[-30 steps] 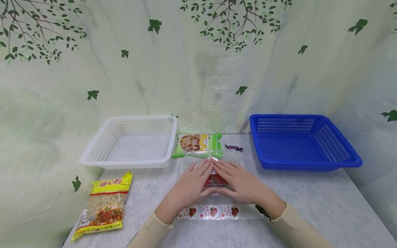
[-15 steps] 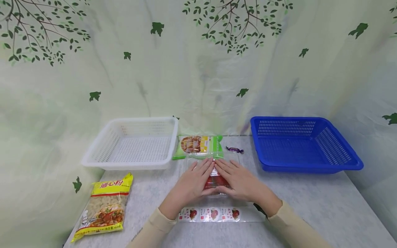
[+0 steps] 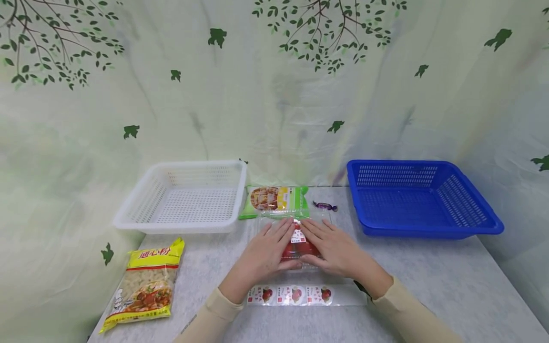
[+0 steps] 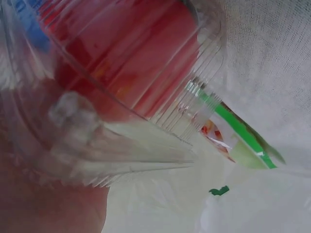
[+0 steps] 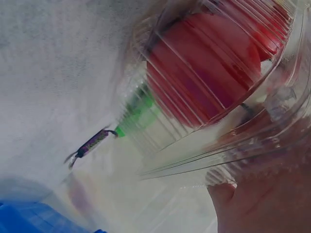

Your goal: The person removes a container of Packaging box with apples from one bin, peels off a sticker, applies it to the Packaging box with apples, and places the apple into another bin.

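Grey tabletop (image 3: pixel 429 271): both hands, left hand (image 3: pixel 262 255) and right hand (image 3: pixel 335 252), lie flat with fingers straight on the clear clamshell box (image 3: pixel 299 247) of red fruit; lifting it calls for curling fingers under its sides.

Bare table (image 3: pixel 429 271) lies open on the right, while the green packet (image 3: pixel 274 201) and candy (image 3: pixel 324 206) block behind.

Illumination in the head view is bright, even and diffuse, casting only faint shadows on the table (image 3: pixel 429 267); straight lines bow toward the frame edges. Both wrist views are close-range and soft: the clear plastic box (image 4: pixel 146 73) is blurred, with pale glare streaks along its ribs.
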`<move>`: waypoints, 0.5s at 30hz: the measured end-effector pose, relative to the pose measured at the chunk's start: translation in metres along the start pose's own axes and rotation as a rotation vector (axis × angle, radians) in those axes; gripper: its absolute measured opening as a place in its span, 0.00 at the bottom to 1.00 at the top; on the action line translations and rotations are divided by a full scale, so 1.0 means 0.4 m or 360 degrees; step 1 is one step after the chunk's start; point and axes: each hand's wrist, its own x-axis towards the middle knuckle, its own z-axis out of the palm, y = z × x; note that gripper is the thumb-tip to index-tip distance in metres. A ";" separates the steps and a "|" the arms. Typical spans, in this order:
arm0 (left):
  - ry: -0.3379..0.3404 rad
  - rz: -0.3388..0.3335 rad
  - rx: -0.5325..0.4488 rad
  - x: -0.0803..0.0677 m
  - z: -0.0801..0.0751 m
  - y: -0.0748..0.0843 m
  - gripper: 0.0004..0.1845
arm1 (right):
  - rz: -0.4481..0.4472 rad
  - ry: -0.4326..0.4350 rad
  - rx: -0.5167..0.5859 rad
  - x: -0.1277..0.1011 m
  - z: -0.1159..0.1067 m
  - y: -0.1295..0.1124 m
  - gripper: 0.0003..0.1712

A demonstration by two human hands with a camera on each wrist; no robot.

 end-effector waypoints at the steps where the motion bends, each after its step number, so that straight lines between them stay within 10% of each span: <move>1: -0.0001 -0.0007 -0.0005 -0.001 -0.001 -0.001 0.55 | 0.0007 0.0007 0.0004 -0.002 0.001 0.002 0.49; 15: -0.0013 0.0130 -0.0016 -0.062 -0.015 0.022 0.53 | -0.0310 0.0216 -0.0118 -0.055 0.014 -0.028 0.46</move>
